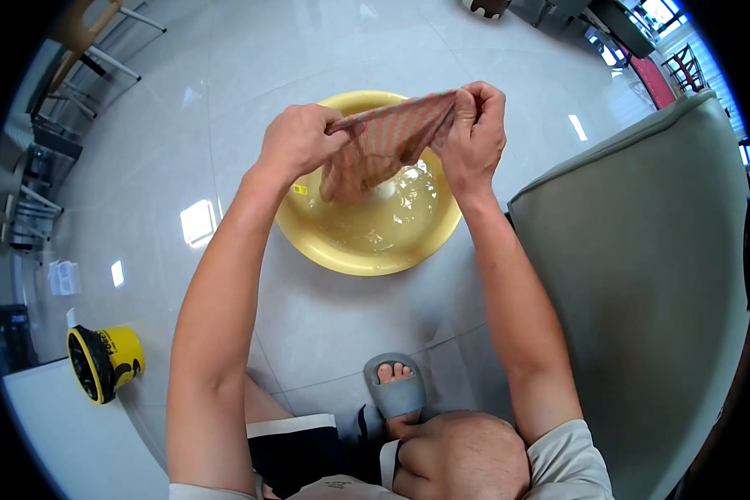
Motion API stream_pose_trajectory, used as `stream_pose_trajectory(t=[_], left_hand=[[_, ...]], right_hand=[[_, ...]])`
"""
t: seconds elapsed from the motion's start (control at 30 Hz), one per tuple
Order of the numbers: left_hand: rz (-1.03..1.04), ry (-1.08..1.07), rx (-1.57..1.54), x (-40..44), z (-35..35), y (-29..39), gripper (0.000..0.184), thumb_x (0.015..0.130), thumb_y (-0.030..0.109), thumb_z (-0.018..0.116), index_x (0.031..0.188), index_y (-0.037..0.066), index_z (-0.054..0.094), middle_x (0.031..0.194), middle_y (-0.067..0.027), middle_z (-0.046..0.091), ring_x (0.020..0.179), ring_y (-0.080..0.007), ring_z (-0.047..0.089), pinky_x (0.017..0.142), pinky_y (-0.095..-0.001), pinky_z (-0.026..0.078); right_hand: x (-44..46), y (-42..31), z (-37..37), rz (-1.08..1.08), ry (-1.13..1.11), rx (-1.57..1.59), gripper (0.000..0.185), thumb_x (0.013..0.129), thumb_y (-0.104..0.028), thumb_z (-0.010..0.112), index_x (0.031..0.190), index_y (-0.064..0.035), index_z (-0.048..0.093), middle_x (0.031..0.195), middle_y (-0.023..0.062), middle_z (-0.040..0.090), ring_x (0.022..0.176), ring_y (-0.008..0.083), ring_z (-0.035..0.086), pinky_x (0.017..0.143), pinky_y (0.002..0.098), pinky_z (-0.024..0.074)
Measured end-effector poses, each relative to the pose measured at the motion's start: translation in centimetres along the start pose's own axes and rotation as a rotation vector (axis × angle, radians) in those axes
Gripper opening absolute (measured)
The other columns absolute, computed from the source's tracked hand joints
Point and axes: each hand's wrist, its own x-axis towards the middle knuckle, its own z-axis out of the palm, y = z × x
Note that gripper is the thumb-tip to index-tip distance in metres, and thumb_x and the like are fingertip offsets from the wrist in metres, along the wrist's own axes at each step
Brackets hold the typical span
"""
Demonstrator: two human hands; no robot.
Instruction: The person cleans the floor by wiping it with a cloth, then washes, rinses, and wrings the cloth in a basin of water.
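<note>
A wet cloth point(383, 142) with reddish and grey stripes is stretched between my two hands over a yellow basin point(350, 260). My left hand point(298, 140) pinches its left corner, fingers closed. At the other end, my right hand point(475, 133) grips the upper right corner with the thumb on top. The lower part of the cloth hangs down over the basin, and whether its end touches the water is hard to tell. Cloudy water point(392, 217) with glinting ripples fills the basin.
The basin stands on a glossy tiled floor point(325, 321). A yellow bin point(108, 362) with a black liner is at the lower left. A large grey-green padded seat point(642, 275) takes up the right side. Chairs point(83, 42) stand at the upper left. A slippered foot point(396, 385) is below the basin.
</note>
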Motion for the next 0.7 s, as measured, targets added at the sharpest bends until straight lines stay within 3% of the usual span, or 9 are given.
stream_pose_trajectory(t=[0.07,0.17,0.23,0.37,0.43,0.47,0.57,0.67,0.7], left_hand=[[0.015,-0.088,0.093,0.4,1.0,-1.3,0.021,0.086,0.025,0.074,0.1,0.012,0.082,0.089,-0.0164,0.076,0.082,-0.0368,0.073,0.075,-0.0469,0.058],[0.049,-0.19,0.212,0.4,5.4,-4.4,0.021,0.083,0.022,0.076,0.102,0.017,0.084,0.096,-0.0146,0.078,0.09,-0.0366,0.074,0.08,-0.0491,0.06],[0.072,-0.159,0.381,0.0,9.4,-6.0,0.02,0.083,0.022,0.077,0.1,0.016,0.084,0.1,-0.0136,0.079,0.096,-0.0366,0.074,0.084,-0.0481,0.061],[0.154,-0.195,0.521,-1.4,15.9,-7.1,0.021,0.092,0.024,0.071,0.105,0.013,0.084,0.121,-0.0102,0.077,0.123,-0.0308,0.069,0.101,-0.0437,0.057],[0.248,-0.104,0.547,-2.3,19.8,-8.8,0.023,0.097,0.025,0.067,0.108,0.013,0.084,0.13,-0.0078,0.075,0.132,-0.0279,0.064,0.109,-0.0428,0.052],[0.123,-0.248,0.462,-3.0,19.1,-7.3,0.029,0.101,0.026,0.061,0.117,0.014,0.081,0.135,-0.005,0.073,0.139,-0.0249,0.059,0.114,-0.0426,0.047],[0.162,-0.275,0.54,-2.5,19.7,-7.7,0.027,0.104,0.026,0.06,0.121,0.017,0.079,0.131,-0.0098,0.074,0.129,-0.0323,0.064,0.106,-0.0445,0.054],[-0.047,-0.406,0.295,-1.0,13.9,-6.5,0.028,0.103,0.029,0.061,0.123,0.018,0.077,0.123,-0.0133,0.075,0.117,-0.0354,0.07,0.099,-0.0467,0.056],[-0.004,-0.304,0.203,-0.9,11.9,-7.1,0.028,0.102,0.028,0.062,0.123,0.017,0.076,0.119,-0.0153,0.076,0.112,-0.0372,0.071,0.094,-0.0479,0.057]], right_hand=[[0.9,0.8,0.6,0.006,0.077,-0.025,0.018,0.112,-0.02,0.057,0.111,-0.0021,0.059,0.091,0.0125,0.068,0.09,0.0241,0.07,0.08,0.0411,0.0539],[1.0,4.6,1.7,0.096,-0.071,-0.087,0.018,0.111,-0.021,0.057,0.113,-0.0039,0.061,0.095,0.0153,0.071,0.09,0.0304,0.07,0.083,0.0429,0.0539],[-0.1,8.0,1.8,0.14,-0.416,-0.28,0.022,0.107,-0.027,0.061,0.118,-0.0095,0.065,0.106,0.0172,0.074,0.098,0.0394,0.07,0.089,0.047,0.0546],[-4.0,10.9,2.1,0.051,-1.058,-0.751,0.037,0.1,-0.04,0.067,0.127,-0.0152,0.067,0.121,0.0154,0.073,0.115,0.0369,0.07,0.096,0.052,0.0564],[-6.2,13.7,3.0,0.036,-1.256,-0.826,0.034,0.102,-0.036,0.063,0.132,-0.0184,0.066,0.125,0.0148,0.074,0.118,0.0364,0.07,0.098,0.0517,0.0569],[-7.0,13.7,3.6,0.028,-1.263,-0.842,0.03,0.104,-0.028,0.06,0.131,-0.0169,0.065,0.123,0.0136,0.074,0.113,0.0375,0.072,0.095,0.0511,0.0576],[-6.9,13.5,3.8,0.016,-1.45,-0.944,0.034,0.104,-0.024,0.057,0.138,-0.0192,0.062,0.125,0.0141,0.074,0.115,0.0373,0.071,0.097,0.0513,0.0573],[-4.1,9.6,2.4,0.126,-1.268,-0.925,0.034,0.099,-0.018,0.063,0.132,-0.0165,0.069,0.127,0.0161,0.073,0.116,0.0392,0.071,0.095,0.0492,0.0575],[-2.7,8.1,1.7,0.146,-1.205,-0.919,0.033,0.098,-0.016,0.065,0.131,-0.0156,0.07,0.127,0.0167,0.073,0.116,0.0399,0.071,0.095,0.0488,0.0575]])
